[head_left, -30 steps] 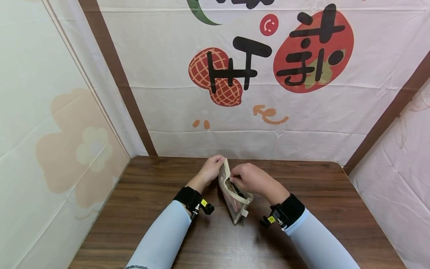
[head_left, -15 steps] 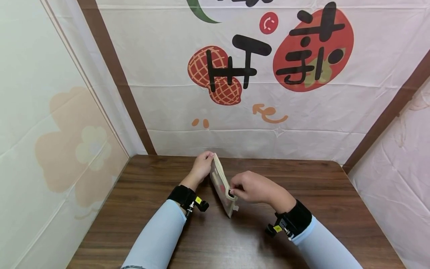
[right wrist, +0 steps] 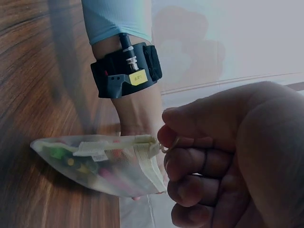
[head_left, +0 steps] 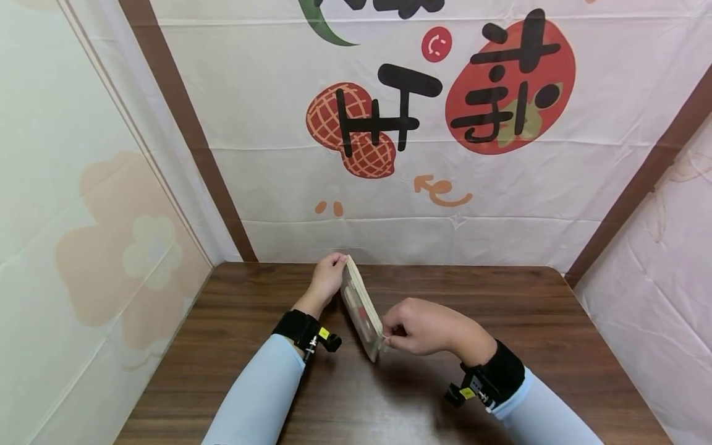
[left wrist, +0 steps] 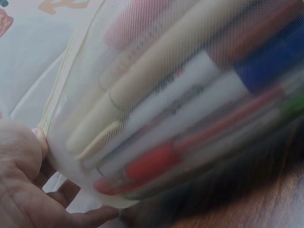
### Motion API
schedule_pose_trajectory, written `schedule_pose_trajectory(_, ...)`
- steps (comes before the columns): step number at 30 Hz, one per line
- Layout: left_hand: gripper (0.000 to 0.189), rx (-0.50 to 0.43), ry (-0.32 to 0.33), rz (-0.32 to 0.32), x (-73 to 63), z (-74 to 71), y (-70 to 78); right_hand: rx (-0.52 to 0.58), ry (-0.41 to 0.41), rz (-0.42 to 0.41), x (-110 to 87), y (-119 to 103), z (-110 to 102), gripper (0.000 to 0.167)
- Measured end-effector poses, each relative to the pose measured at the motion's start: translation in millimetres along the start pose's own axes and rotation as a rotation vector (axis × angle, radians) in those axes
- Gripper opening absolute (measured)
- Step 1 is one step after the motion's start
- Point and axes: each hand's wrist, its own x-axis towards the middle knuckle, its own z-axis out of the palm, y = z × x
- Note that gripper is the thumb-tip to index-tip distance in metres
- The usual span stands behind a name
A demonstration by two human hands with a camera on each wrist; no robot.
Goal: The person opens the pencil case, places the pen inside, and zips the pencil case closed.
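Note:
A translucent mesh pencil pouch (head_left: 360,312) with a cream zipper edge stands on its bottom edge on the table. Its top runs closed between my hands. Through the mesh in the left wrist view show several pens and markers, among them a red pen (left wrist: 156,162) and a white marker with a blue end (left wrist: 194,116). My left hand (head_left: 327,281) pinches the pouch's far top corner. At the near end, my right hand (head_left: 425,326) pinches the small zipper pull (right wrist: 167,146) between thumb and curled forefinger. The tip of that pull is hidden by the fingers.
The brown wooden table (head_left: 250,395) reaches back to a white printed cloth wall (head_left: 267,185). Cloth panels also rise at the left (head_left: 33,247) and right. Both wrists wear black camera bands (head_left: 495,371).
My right hand has drawn the zipper pull along the pouch toward the near end, and the gaping mouth is now closed. My left hand has moved a little left with its corner.

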Motion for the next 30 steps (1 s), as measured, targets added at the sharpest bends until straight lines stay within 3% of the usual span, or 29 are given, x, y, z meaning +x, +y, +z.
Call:
schedule_pose_trajectory(3,0.033,-0.001,-0.012,-0.043,-7.8,-3.1,21.2,0.014,-0.006,-0.013,0.2,-1.1,1.3,0.026)
schedule_pose_trajectory(8,0.032,0.043,-0.006,0.006,-5.3,-3.2,24.4,0.033,-0.019,-0.022,0.8,-1.7,3.7,0.026)
schedule_pose_trajectory(15,0.033,0.023,-0.020,-0.057,-21.6,17.8,55.9,0.191,-0.068,0.041,-2.9,3.0,4.9,0.029)
schedule_pose_trajectory(17,0.033,0.048,-0.038,-0.034,-22.0,23.1,56.8,0.218,-0.088,0.059,-4.0,5.3,5.4,0.027)
schedule_pose_trajectory(21,0.029,0.110,-0.081,0.045,-7.5,35.6,33.0,0.242,-0.129,0.074,-4.4,10.3,9.3,0.020)
schedule_pose_trajectory(24,0.025,0.131,-0.117,0.031,-9.5,41.7,31.4,0.248,-0.148,0.081,-3.8,13.9,15.2,0.019)
schedule_pose_trajectory(28,0.021,0.157,-0.158,-0.022,-31.9,43.1,57.2,0.237,-0.167,0.109,-2.8,18.2,22.5,0.027)
schedule_pose_trajectory(30,0.020,0.194,-0.166,-0.025,-37.9,44.1,61.4,0.234,-0.180,0.126,-2.3,19.9,24.9,0.032)
